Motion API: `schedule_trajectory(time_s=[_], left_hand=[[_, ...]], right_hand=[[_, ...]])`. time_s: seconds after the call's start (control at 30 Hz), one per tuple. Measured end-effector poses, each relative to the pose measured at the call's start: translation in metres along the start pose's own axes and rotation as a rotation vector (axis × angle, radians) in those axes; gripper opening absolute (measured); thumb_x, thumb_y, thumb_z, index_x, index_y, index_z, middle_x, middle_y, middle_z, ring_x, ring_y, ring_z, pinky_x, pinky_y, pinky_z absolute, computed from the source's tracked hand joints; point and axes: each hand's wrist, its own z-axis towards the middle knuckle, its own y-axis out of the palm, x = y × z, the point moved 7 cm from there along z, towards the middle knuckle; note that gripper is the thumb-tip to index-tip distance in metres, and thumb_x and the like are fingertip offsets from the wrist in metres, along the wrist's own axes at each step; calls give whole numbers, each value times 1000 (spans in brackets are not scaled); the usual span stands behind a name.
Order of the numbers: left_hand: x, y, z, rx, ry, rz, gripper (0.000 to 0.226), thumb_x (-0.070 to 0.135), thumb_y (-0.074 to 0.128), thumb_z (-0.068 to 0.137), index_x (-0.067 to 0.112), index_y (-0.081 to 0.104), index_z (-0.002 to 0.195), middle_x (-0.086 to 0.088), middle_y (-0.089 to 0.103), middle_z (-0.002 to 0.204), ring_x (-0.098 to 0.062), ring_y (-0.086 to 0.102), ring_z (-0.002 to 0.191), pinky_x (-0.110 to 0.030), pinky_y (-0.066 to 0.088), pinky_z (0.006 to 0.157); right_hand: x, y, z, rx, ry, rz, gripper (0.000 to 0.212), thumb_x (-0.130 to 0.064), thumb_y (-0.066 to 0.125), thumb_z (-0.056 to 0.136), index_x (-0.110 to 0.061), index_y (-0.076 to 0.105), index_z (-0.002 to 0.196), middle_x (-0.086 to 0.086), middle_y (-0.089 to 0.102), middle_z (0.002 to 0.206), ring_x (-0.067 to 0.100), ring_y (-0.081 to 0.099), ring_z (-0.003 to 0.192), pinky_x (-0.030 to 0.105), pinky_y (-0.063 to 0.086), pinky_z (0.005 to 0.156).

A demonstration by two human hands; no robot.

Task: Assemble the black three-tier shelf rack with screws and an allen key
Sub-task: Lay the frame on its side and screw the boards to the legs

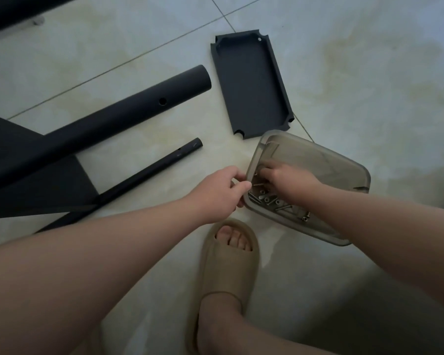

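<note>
Inside clear tub (318, 160): screws (269, 199) under right hand (285, 179), grip unclear; left hand (218, 194) pinches rim.

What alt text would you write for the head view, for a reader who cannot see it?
Seen from above, a person's right hand reaches among screws in a smoky plastic box on a tiled floor while the left hand grips its rim. Black rack parts lie nearby: a shelf tray, a thick tube and a thin tube.
</note>
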Motion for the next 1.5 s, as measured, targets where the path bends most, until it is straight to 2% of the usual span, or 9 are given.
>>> schedule_trajectory(time_s=[0.17, 0.47, 0.67, 0.83, 1.03, 1.2, 1.3, 1.4, 1.5], left_hand=[[4, -14, -18, -45, -110, 237, 34, 45, 52, 99, 22, 52, 125, -2, 67, 109, -23, 63, 99, -33, 46, 79], [49, -106, -135, 13, -51, 746, 23, 38, 50, 99, 29, 60, 117, 3, 61, 123, -21, 57, 112, -38, 49, 95], [68, -155, -240, 212, 20, 583, 11, 33, 54, 97, 27, 63, 102, 6, 60, 104, -18, 57, 99, -34, 49, 88], [54, -194, -300, 312, -10, 350, 15, 26, 56, 96, 17, 69, 96, 4, 69, 94, -21, 66, 88, -30, 52, 80], [11, -242, -330, 438, -86, 7, 11, 25, 58, 96, 19, 66, 92, 1, 73, 85, -13, 65, 65, -17, 44, 49], [-20, -276, -329, 513, -126, 20, 11, 23, 61, 90, 21, 70, 84, 4, 74, 83, -18, 66, 81, -32, 52, 82], [-34, -290, -322, 544, -173, 89, 13, 23, 63, 89, 22, 71, 79, 2, 72, 87, -21, 65, 90, -30, 49, 75], [-47, -300, -309, 539, -208, 103, 16, 21, 60, 92, 14, 75, 93, -5, 73, 98, -25, 66, 99, -34, 51, 86], [-57, -305, -296, 493, -227, 79, 22, 28, 57, 95, 13, 73, 94, -2, 72, 97, -25, 65, 96, -38, 49, 95]], right_hand=[[9, -36, -36, 44, 120, 157, 8, -19, 59, 96, -21, 51, 94, 6, 65, 94, 32, 62, 87, 37, 48, 69], [-52, -158, -130, 216, 94, 298, 7, -13, 67, 93, -19, 70, 91, 0, 67, 88, 21, 61, 85, 26, 44, 71], [-151, -224, -192, 331, -27, 561, 19, -13, 75, 90, -27, 73, 77, -6, 69, 67, -1, 60, 58, 15, 47, 61], [-240, -241, -215, 295, -150, 730, 8, -16, 77, 89, -19, 76, 82, -2, 71, 72, 7, 67, 66, 31, 57, 72], [-305, -243, -202, 208, -198, 737, 10, -7, 67, 95, -13, 76, 96, 5, 76, 87, 11, 75, 78, 18, 58, 72], [-333, -238, -179, 148, -218, 718, 11, -6, 65, 97, -8, 74, 102, 11, 77, 89, 16, 76, 80, 19, 60, 72], [-341, -236, -163, 132, -212, 695, 9, -5, 63, 98, -7, 72, 99, 11, 76, 89, 17, 76, 78, 11, 49, 53], [-348, -232, -143, 86, -239, 700, 7, -1, 62, 97, -4, 69, 97, 14, 76, 91, 22, 77, 81, 20, 57, 67], [-353, -228, -127, 30, -251, 731, 9, 2, 62, 96, -5, 66, 92, 17, 75, 90, 25, 77, 79, 18, 56, 62]])
